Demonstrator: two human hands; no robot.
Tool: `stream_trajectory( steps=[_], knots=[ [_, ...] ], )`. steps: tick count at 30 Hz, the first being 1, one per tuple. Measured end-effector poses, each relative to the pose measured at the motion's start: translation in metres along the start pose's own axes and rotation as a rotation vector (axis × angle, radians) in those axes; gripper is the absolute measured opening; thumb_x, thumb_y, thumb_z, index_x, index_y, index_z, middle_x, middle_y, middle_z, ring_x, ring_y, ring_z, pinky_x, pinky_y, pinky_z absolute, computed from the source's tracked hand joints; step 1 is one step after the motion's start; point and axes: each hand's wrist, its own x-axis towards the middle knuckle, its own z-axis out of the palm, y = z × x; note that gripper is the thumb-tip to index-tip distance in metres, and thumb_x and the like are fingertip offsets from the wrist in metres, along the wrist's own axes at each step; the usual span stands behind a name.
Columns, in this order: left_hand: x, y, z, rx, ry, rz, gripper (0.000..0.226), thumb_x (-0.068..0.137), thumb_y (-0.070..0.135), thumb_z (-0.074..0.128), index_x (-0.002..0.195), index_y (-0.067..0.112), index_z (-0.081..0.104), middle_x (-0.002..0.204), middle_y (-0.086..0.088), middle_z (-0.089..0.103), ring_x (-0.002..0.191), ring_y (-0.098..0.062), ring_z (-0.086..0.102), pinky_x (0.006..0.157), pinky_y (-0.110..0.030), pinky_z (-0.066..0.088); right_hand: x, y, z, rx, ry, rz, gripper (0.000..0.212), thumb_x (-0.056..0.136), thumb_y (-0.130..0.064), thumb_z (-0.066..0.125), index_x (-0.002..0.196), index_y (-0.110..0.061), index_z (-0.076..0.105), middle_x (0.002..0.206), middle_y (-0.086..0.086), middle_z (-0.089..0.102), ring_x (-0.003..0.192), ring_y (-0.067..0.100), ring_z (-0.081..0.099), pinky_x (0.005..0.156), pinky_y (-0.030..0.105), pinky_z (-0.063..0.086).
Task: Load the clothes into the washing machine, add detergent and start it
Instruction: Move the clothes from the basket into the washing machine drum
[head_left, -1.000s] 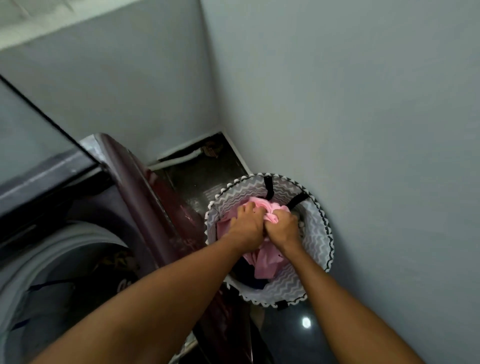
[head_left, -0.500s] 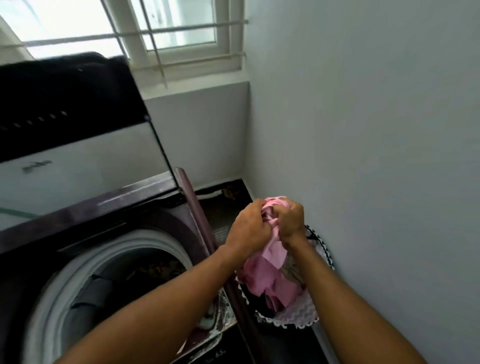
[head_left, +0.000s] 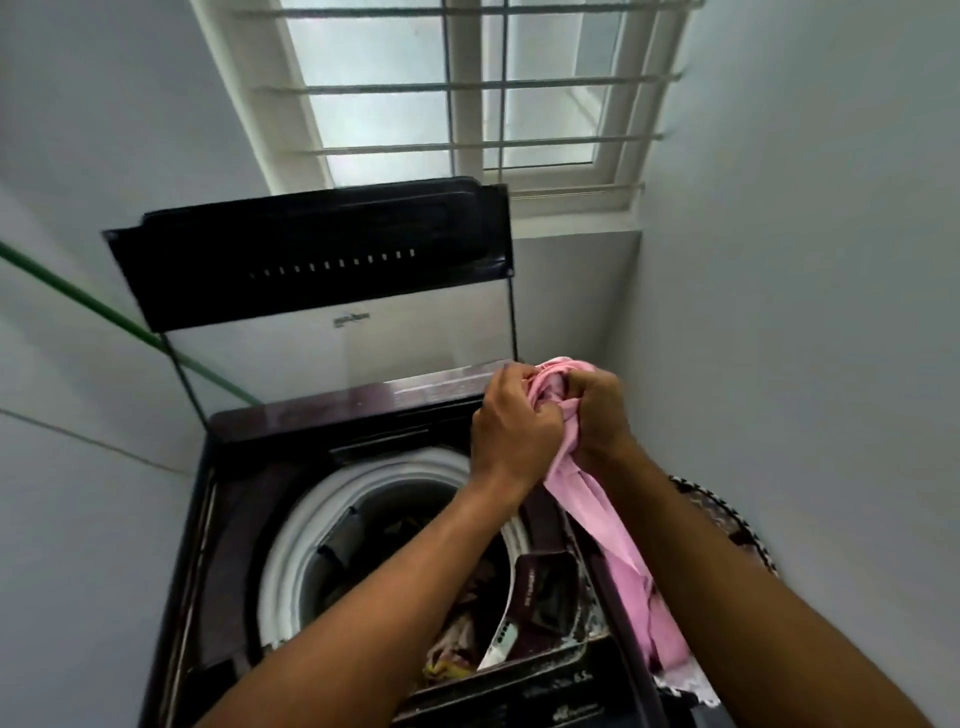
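Note:
Both hands hold a pink garment bunched up at chest height, over the right rear corner of the washing machine. My left hand grips its left side and my right hand grips its right side. The cloth's tail hangs down along the machine's right edge. The top-loading machine is dark maroon with its glass lid standing open. Inside the white-rimmed drum lie some clothes. The laundry basket is at the right, mostly hidden behind my right arm.
A barred window is above the machine. Grey walls close in on the left and right. A green line runs across the left wall. The basket stands in the narrow gap between machine and right wall.
Both hands lifted the pink garment out of the basket and carried it up and left toward the machine's opening. The view tilted up from the basket to the machine and window.

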Motion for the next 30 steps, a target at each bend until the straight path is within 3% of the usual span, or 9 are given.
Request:
stream_trajectory(
  steps=[2,7,10,12,16,20,24,27,30],
  knots=[
    [-0.004,-0.013,-0.02,-0.008,0.042,-0.042,0.022,0.09,0.035,0.058,0.107,0.022,0.058,0.104,-0.002,0.063,0.089,-0.026,0.063,0.076,-0.039,0.054,-0.012,-0.003,0.028,0.091,-0.021,0.038,0.018,0.065,0.009,0.046,0.071,0.021,0.058,0.071,0.019,0.059,0.061,0.023,0.052,0.052,0.027,0.046],
    [-0.014,-0.059,-0.061,0.0,0.098,-0.173,0.022,0.088,0.033,0.064,0.105,0.02,0.061,0.103,-0.002,0.066,0.089,-0.024,0.062,0.075,-0.034,0.052,-0.033,0.014,0.084,0.095,-0.104,0.152,0.011,0.061,0.0,0.048,0.062,-0.004,0.059,0.063,0.011,0.054,0.061,0.022,0.049,0.056,0.029,0.043],
    [-0.02,-0.093,-0.073,0.033,-0.011,-0.277,0.024,0.086,0.031,0.066,0.107,0.019,0.061,0.104,-0.004,0.067,0.093,-0.026,0.062,0.072,-0.031,0.046,-0.04,0.036,0.102,-0.041,-0.169,0.185,0.013,0.061,-0.011,0.056,0.069,-0.003,0.064,0.065,0.009,0.057,0.063,0.017,0.051,0.059,0.025,0.043],
    [-0.026,-0.113,-0.076,0.056,-0.094,-0.343,0.027,0.086,0.032,0.065,0.11,0.018,0.061,0.106,-0.005,0.066,0.097,-0.027,0.062,0.071,-0.03,0.043,-0.043,0.058,0.106,-0.12,-0.226,0.239,0.025,0.061,-0.019,0.063,0.075,0.001,0.064,0.07,0.01,0.062,0.067,0.018,0.056,0.065,0.032,0.046],
    [-0.041,-0.143,-0.075,0.187,-0.229,-0.49,0.037,0.086,0.043,0.054,0.117,0.022,0.058,0.115,-0.009,0.065,0.107,-0.033,0.062,0.087,-0.04,0.051,-0.056,0.093,0.109,-0.41,-0.345,0.264,0.036,0.066,-0.038,0.077,0.083,-0.008,0.069,0.077,0.005,0.071,0.071,0.015,0.061,0.066,0.035,0.051],
    [-0.048,-0.163,-0.067,0.295,-0.454,-0.571,0.065,0.07,0.046,0.043,0.134,0.035,0.048,0.127,-0.012,0.06,0.119,-0.036,0.057,0.1,-0.053,0.047,-0.07,0.104,0.107,-0.599,-0.528,0.299,0.014,0.081,-0.024,0.071,0.08,-0.011,0.065,0.071,0.004,0.066,0.067,0.016,0.062,0.059,0.029,0.05],
    [-0.049,-0.151,-0.061,0.421,-0.56,-0.572,0.055,0.079,0.039,0.054,0.133,0.031,0.051,0.13,-0.01,0.051,0.123,-0.035,0.052,0.103,-0.051,0.043,-0.067,0.101,0.094,-0.715,-0.677,0.379,0.015,0.091,-0.023,0.061,0.082,-0.011,0.062,0.065,0.011,0.063,0.058,0.025,0.061,0.049,0.029,0.049],
    [-0.043,-0.136,-0.047,0.434,-0.514,-0.513,0.05,0.082,0.041,0.057,0.13,0.029,0.056,0.132,-0.009,0.053,0.125,-0.034,0.051,0.101,-0.052,0.043,-0.056,0.092,0.077,-0.741,-0.638,0.334,0.009,0.088,-0.014,0.063,0.097,-0.015,0.063,0.075,0.017,0.069,0.061,0.026,0.065,0.047,0.03,0.051],
    [-0.037,-0.118,-0.03,0.398,-0.44,-0.411,0.045,0.085,0.04,0.057,0.128,0.025,0.058,0.131,-0.008,0.055,0.124,-0.033,0.051,0.1,-0.051,0.044,-0.04,0.081,0.055,-0.791,-0.514,0.22,0.015,0.08,-0.007,0.066,0.094,-0.01,0.067,0.081,0.015,0.073,0.059,0.022,0.066,0.048,0.029,0.052]
  ],
)
